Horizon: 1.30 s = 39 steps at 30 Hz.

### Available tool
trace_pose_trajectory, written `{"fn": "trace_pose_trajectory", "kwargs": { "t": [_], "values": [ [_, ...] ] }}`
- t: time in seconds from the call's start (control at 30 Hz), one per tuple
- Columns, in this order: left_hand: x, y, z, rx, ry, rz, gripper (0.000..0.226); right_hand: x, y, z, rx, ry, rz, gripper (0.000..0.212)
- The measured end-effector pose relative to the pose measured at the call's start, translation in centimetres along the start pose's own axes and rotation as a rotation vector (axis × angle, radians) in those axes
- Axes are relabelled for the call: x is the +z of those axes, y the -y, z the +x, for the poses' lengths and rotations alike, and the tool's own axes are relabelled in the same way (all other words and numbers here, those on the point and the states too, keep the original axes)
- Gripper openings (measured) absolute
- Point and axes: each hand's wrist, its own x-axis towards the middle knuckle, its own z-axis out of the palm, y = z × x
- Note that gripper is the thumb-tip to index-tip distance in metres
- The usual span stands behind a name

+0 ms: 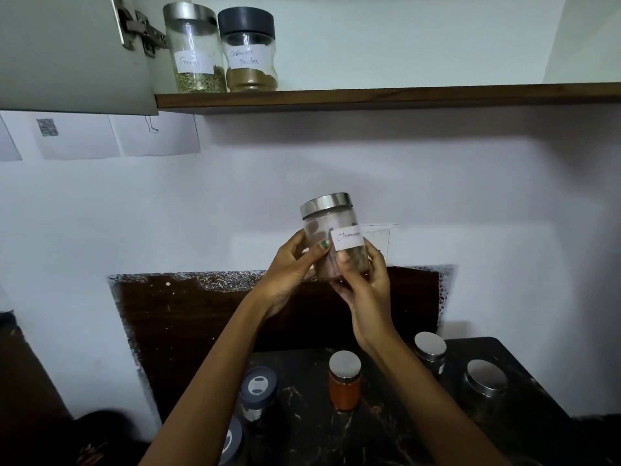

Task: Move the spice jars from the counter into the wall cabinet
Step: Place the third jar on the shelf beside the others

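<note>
Cinnamon jar (331, 237) — grasped by left hand (291, 270) and right hand (364, 284) — held below the cabinet shelf (386, 95), where two jars (221, 52) stand at its left end.

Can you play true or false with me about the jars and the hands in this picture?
1. Both hands hold the cinnamon jar. True: the left hand and the right hand grip it.
2. Three jars stand on the cabinet shelf. False: only two, the fennel jar and the coriander powder jar.
3. The coriander powder jar has a silver lid. False: its lid is black.
4. The orange spice jar stands on the counter. True.
5. The cinnamon jar is already on the shelf. False: it is held in the air, below it.
</note>
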Motion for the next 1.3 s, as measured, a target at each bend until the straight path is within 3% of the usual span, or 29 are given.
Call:
{"fn": "trace_pose_trajectory", "kwargs": {
  "t": [0.13, 0.23, 0.37, 0.53, 0.67, 1.07, 1.3],
  "values": [
    [-0.2, 0.0, 0.1, 0.01, -0.084, -0.035, 0.054, 0.1, 0.1, 0.1, -0.125, 0.001, -0.242, 0.071],
    [-0.3, -0.2, 0.2, 0.025, -0.082, -0.084, 0.05, -0.4, 0.2, 0.5, -0.09, 0.082, -0.172, 0.054],
    [-0.3, -0.5, 0.3, 0.085, -0.087, -0.097, 0.042, -0.5, 0.4, 0.7, -0.061, 0.143, -0.099, 0.052],
    [-0.4, -0.6, -0.2, 0.146, 0.014, 0.123, 0.078, -0.1, 0.8, 0.7, -0.112, 0.091, -0.125, 0.056],
    [-0.6, -0.7, -0.3, 0.153, 0.013, 0.11, 0.088, -0.1, 0.7, 0.6, -0.171, 0.102, -0.2, 0.055],
    [0.1, -1.8, -0.6, 0.196, -0.056, 0.075, 0.076, -0.3, 1.0, 1.2, -0.266, 0.124, -0.277, 0.061],
    [0.1, -7.3, 2.1, 0.409, -0.175, 0.174, 0.07, 2.9, 5.0, 5.1, -0.464, 0.167, -0.377, 0.057]
  ]
}}
